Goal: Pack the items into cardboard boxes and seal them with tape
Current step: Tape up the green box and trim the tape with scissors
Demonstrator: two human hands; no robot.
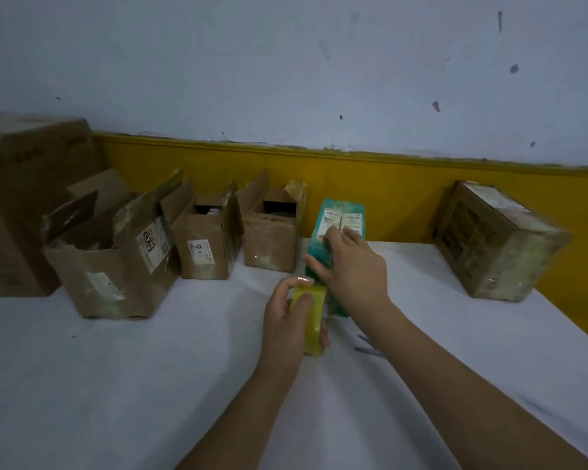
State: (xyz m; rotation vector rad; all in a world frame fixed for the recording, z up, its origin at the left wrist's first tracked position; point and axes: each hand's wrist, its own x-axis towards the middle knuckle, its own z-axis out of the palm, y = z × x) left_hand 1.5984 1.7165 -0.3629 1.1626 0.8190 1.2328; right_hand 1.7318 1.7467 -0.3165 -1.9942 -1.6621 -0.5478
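Note:
A teal box (345,215) with white labels lies on the white table (116,385), near the middle. My right hand (350,266) lies flat on top of it, fingers straight, pressing down. My left hand (287,320) grips a yellow-green roll of tape (314,320) held against the near end of the teal box; the thumb presses the tape's top edge. A strip of clear tape seems to run from the roll onto the box, though blur makes this unsure.
Three opened cardboard boxes (116,262) (206,242) (274,239) stand in a row at the left, beside a large closed carton (21,198). A taped box (496,239) sits at the back right. A grey scissors-like tool (367,347) lies under my right forearm.

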